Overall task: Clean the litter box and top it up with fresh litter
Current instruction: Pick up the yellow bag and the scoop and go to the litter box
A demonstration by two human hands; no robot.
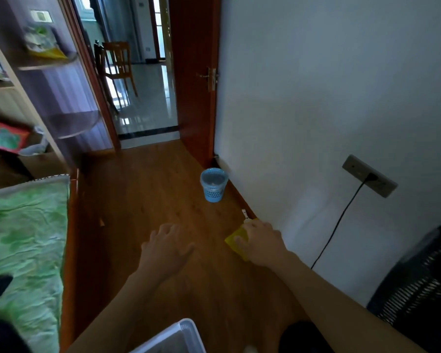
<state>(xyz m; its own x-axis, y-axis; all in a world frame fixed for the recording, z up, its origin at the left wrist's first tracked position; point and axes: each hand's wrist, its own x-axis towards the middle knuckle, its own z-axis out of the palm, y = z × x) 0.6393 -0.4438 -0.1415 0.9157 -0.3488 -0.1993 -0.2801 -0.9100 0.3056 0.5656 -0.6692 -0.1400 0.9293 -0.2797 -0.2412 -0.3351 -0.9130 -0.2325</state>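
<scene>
Litter box corner on wooden floor

Head camera looks forward-down over wooden floor.

From my head view, I see my right hand gripping a yellow scoop low over the wooden floor, close to the white wall. My left hand hangs beside it with fingers spread and relaxed, holding nothing. Farther along the wall stands a small blue bin with a liner inside (its contents are too blurred to tell). A corner of the white litter box shows at the bottom edge. A black cable runs down from a wall socket. At left lies a green bed cover.
</scene>
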